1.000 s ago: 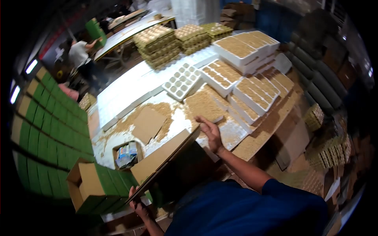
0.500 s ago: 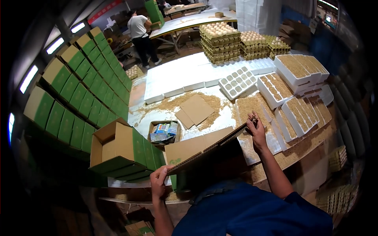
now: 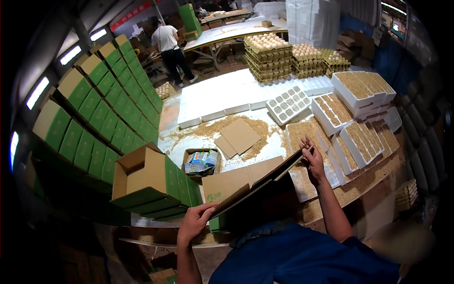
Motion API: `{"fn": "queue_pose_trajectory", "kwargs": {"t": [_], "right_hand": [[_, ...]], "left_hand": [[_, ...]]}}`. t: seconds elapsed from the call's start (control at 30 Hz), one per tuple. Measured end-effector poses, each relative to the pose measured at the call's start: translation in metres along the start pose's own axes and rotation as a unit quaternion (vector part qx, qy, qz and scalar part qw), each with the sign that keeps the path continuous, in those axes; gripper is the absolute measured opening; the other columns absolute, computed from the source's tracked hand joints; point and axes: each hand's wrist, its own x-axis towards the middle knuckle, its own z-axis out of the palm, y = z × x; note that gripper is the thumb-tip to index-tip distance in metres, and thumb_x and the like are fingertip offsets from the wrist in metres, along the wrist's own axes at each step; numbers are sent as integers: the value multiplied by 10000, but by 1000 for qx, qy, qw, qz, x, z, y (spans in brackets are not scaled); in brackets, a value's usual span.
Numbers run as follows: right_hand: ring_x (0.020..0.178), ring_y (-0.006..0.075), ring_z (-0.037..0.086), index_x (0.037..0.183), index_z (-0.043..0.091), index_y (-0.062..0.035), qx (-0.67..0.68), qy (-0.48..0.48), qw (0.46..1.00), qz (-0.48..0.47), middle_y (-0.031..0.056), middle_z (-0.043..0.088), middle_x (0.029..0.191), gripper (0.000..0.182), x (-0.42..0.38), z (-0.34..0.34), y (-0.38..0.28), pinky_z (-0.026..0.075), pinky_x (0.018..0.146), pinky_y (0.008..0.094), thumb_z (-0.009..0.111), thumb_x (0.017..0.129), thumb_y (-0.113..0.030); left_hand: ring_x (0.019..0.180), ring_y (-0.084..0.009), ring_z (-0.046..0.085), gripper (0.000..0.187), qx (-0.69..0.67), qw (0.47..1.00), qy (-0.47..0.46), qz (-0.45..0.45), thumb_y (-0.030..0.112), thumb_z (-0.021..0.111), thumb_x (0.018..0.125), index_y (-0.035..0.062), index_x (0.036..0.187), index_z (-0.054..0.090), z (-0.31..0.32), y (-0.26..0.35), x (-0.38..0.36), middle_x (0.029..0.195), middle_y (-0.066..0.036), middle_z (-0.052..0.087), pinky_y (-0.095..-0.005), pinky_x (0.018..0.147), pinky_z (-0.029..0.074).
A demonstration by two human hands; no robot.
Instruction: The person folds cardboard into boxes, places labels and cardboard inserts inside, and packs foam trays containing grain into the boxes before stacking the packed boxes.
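Note:
A flattened cardboard carton (image 3: 236, 184) with some green print stretches across the front of my body, its long edge slanting up to the right. My left hand (image 3: 195, 221) grips its lower left end, thumb on top. At the upper right end, my right hand (image 3: 313, 161) holds the edge with the fingers bent around it. The carton's layers are slightly apart along the top edge. Just left of it stands an open green-and-brown box (image 3: 137, 177). Behind the carton, a small cardboard box (image 3: 187, 154) holds blue and white packets.
Stacked green cartons (image 3: 97, 113) line the left. On the table lie cardboard sheets (image 3: 241, 135), husk-like shavings (image 3: 208, 125) and a white foam tray with hollows (image 3: 288, 104). Shavings-filled foam trays (image 3: 362, 139) stand right; egg trays (image 3: 267, 57) at the back. A person (image 3: 168, 45) stands beyond.
The carton's layers have opened a little along the upper edge. My left hand has shifted slightly right along its end. The whole view has moved slightly.

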Motion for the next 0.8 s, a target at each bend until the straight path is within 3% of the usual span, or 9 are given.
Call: {"fn": "queue_pose_trajectory", "kwargs": {"t": [0.1, 0.17, 0.23, 0.33, 0.43, 0.5, 0.6, 0.67, 0.8], "right_hand": [[1084, 138, 559, 1528, 314, -11, 17, -8, 1000, -19, 75, 495, 1434, 711, 2, -3, 6, 474, 877, 264, 619, 909, -182], [1113, 152, 559, 1517, 337, -9, 33, -17, 999, -28, 90, 486, 1448, 690, 2, -6, 6, 464, 920, 275, 588, 887, -139], [1390, 261, 414, 1499, 343, 12, 21, -72, 996, -39, 137, 436, 1498, 714, -2, 3, -17, 345, 1141, 377, 530, 817, -84], [1313, 232, 484, 1436, 443, 17, 14, -118, 992, -35, 137, 516, 1409, 716, -14, 24, -49, 371, 1103, 341, 501, 727, -66], [1278, 215, 515, 1396, 503, -2, -52, -200, 976, -62, 115, 566, 1344, 689, -19, 48, -62, 361, 1107, 310, 486, 708, -28], [1269, 212, 517, 1382, 510, 1, -106, -203, 973, -22, 131, 565, 1341, 654, -16, 61, -49, 375, 1095, 307, 480, 728, -5], [1157, 198, 581, 1321, 548, 3, -81, -184, 977, 70, 112, 600, 1267, 555, -15, 66, 3, 442, 1021, 314, 498, 769, 6], [1130, 200, 590, 1305, 551, 9, -59, -177, 979, 77, 113, 605, 1247, 534, -21, 78, 21, 449, 1007, 314, 495, 773, 2], [1075, 230, 600, 1278, 514, 6, -206, -4, 974, -96, 138, 621, 1155, 458, -38, 113, 42, 456, 980, 335, 616, 837, -61]], "left_hand": [[885, -154, 683, 319, 76, 997, 10, 9, 155, 661, 935, -29, 1195, 667, 6, 20, 0, 1066, -163, 733, -294, 819, 529], [865, -166, 699, 341, 269, 962, -39, -12, 128, 664, 918, -21, 1223, 646, 6, 26, 1, 1063, -233, 708, -311, 793, 535], [866, -214, 714, 397, 222, 975, -20, 6, 108, 663, 899, -6, 1275, 611, -6, 14, 5, 1058, -242, 696, -317, 794, 532], [932, -389, 681, 572, 162, 979, 60, 107, 73, 613, 893, 5, 1437, 449, -15, 40, 7, 1173, -268, 656, -350, 840, 521], [1022, -426, 648, 696, 244, 956, 89, 138, 47, 568, 882, 26, 1523, 300, -11, 61, 15, 1201, -282, 637, -395, 906, 497], [1083, -471, 604, 790, 269, 957, 76, 80, 65, 538, 852, 31, 1556, 182, -2, 74, 20, 1181, -305, 630, -451, 960, 466], [1092, -513, 575, 833, 330, 942, 48, -29, 117, 520, 808, -30, 1534, 140, 8, 58, 47, 1223, -361, 576, -514, 977, 445], [1092, -522, 571, 837, 339, 937, 79, -2, 109, 517, 805, -35, 1535, 133, 16, 27, 55, 1272, -364, 542, -513, 988, 444], [1320, -486, 418, 851, 420, 904, 61, 63, 225, 571, 883, -62, 1532, 100, 26, 14, 54, 1521, -341, 282, -462, 1112, 373]]}}
